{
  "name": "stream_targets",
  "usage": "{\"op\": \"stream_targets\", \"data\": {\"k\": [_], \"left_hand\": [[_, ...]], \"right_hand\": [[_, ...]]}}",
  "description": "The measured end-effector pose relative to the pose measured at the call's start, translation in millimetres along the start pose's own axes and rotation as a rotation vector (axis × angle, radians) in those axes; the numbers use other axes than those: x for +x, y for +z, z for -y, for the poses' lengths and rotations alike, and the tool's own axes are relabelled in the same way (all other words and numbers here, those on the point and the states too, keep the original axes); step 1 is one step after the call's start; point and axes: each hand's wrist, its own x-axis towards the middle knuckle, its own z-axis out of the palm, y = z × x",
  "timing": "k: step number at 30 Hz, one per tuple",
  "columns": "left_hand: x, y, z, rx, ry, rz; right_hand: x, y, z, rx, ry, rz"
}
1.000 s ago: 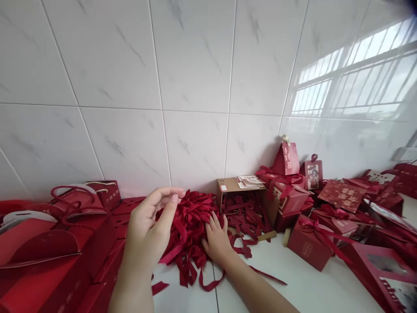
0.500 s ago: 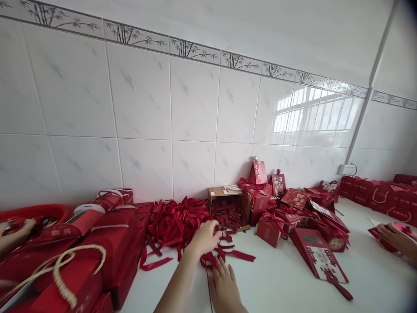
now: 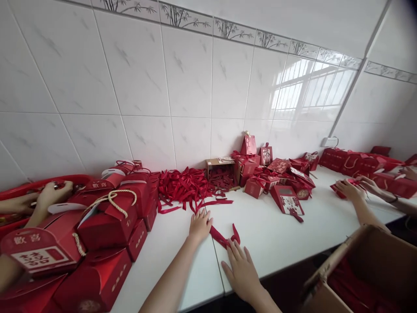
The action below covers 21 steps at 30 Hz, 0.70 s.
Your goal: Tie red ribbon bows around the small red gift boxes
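Observation:
A dark red ribbon (image 3: 219, 236) lies on the white table between my hands, one end curling up at the right. My left hand (image 3: 199, 224) rests palm down near its upper end, fingers spread, just in front of the heap of red ribbons (image 3: 184, 184). My right hand (image 3: 240, 266) lies flat at the ribbon's lower end, fingers apart, fingertips touching it. Behind, a small open cardboard box (image 3: 222, 173) holds dark red pieces. Another ribbon strip (image 3: 223, 202) stretches right from the heap.
Red gift boxes (image 3: 109, 221) are stacked at left, beside a red basin (image 3: 78, 177) with another person's hands. Small red boxes (image 3: 256, 187) cluster right of centre. Other people's hands work at far right. A large cardboard carton (image 3: 368, 265) stands at lower right.
The view has tilted down and shows more table and the carton. My left hand has lowered from a raised position beside the heap. The ribbon now lies stretched out between my hands.

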Motion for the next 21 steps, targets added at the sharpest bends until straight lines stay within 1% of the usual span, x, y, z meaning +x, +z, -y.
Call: {"op": "stream_targets", "data": {"k": [3,5,7,9,11,12,15,18,21], "left_hand": [[-7,1.5,5,0.008,-0.033,-0.001],[-10,1.1,6,0.002,-0.046,0.001],[-10,0.9,7,-0.005,-0.059,0.007],[-9,1.3,7,-0.011,-0.067,0.011],[-8,2.0,7,-0.012,-0.069,0.012],[-8,2.3,6,-0.011,-0.070,0.014],[-7,2.7,6,-0.005,-0.077,0.027],[-8,2.2,5,-0.006,-0.076,0.037],[-11,1.0,3,-0.019,-0.060,0.035]], "right_hand": [[-33,5,-10,0.008,0.079,-0.006],[-48,8,-19,-0.016,0.162,-0.012],[-55,8,-31,-0.060,0.260,-0.016],[-51,3,-45,-0.092,0.373,-0.019],[-38,-5,-58,-0.092,0.472,-0.024],[-29,-9,-63,-0.080,0.496,-0.034],[10,-21,-65,-0.020,0.488,-0.051],[58,-28,-46,0.016,0.420,-0.051],[104,-33,-9,0.056,0.262,-0.007]]}}
